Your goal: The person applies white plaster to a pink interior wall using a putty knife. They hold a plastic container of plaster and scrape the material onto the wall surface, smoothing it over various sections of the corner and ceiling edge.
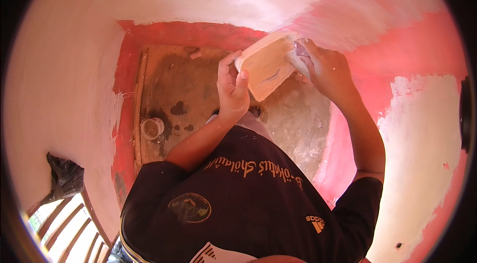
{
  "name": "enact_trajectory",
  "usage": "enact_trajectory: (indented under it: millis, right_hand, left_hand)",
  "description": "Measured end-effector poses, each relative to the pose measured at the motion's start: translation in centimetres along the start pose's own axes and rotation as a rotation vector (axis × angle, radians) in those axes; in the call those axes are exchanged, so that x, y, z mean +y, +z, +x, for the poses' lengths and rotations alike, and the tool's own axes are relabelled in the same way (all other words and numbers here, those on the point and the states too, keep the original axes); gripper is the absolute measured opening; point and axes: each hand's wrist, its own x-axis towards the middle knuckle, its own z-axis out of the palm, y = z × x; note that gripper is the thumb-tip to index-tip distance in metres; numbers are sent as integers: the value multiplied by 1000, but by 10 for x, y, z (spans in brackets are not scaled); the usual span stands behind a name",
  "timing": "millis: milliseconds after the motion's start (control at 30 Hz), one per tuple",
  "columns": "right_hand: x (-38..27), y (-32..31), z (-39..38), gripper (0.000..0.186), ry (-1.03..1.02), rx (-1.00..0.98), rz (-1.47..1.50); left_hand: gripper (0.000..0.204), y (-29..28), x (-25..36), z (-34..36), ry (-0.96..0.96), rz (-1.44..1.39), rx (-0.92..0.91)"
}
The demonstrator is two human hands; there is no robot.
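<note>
My left hand (232, 84) grips the left edge of a flat tan board (266, 71), with the thumb on its face and the other fingers behind. The board has a pale edge and a few dark streaks, and it is tilted in front of me. At its right side my right hand (327, 66) is closed around a putty scraper (296, 62), smeared with pale filler and with a purplish handle part. The scraper's blade lies against or very close to the board; the exact contact cannot be made out. Whitish smears mark the right fingers.
Walls close in around me, pale filler (422, 129) over red-pink paint (405, 46). On the stained floor (198, 79) a small white tub (152, 128) stands at the left. Black plastic (65, 177) hangs above a barred window opening (69, 220) at lower left.
</note>
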Motion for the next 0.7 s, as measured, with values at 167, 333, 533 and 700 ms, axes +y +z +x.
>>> enact_trajectory:
  millis: [167,333,533,700]
  right_hand:
    - [-6,13,2,26,-109,46,117]
    - [-22,12,0,21,-98,-5,177]
    - [-25,21,-5,21,-91,17,289]
    - [-41,14,-10,21,82,-160,450]
  left_hand:
    - [41,-1,-6,4,-2,-99,19]
    - [39,1,2,9,-67,-130,-5]
    - [38,3,-5,7,-155,-136,-9]
    - [37,8,-8,3,-232,-119,-46]
